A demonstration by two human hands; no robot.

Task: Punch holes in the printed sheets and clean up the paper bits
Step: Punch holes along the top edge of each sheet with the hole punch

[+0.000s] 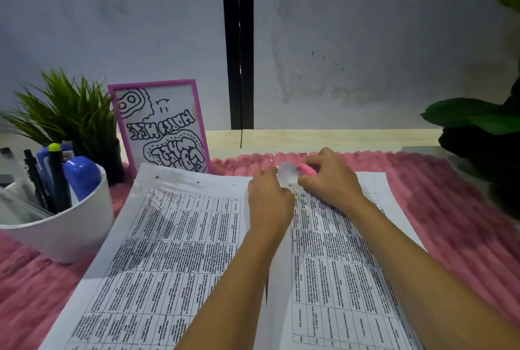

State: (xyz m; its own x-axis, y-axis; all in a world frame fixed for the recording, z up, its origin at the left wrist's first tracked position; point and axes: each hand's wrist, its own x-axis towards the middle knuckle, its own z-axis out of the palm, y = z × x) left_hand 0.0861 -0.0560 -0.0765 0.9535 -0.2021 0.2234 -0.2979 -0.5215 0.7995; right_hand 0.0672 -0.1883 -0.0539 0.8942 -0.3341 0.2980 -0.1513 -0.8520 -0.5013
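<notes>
Two printed sheets with tables lie side by side on a pink fluffy mat. The left sheet [168,251] shows punched holes along its far edge. At the far edge of the right sheet [351,265], my right hand [329,178] grips a small pink hole punch [306,170]. A pale translucent piece [287,173] sits at the punch's left end, and my left hand [268,197] pinches it with curled fingers. Most of the punch is hidden under my right hand.
A white cup [64,225] of pens and blue tools stands at the left. Behind it are a spiky green plant [67,113] and a pink-framed drawing [160,127]. A dark-potted leafy plant [484,135] fills the right. The pink mat [450,209] covers the desk.
</notes>
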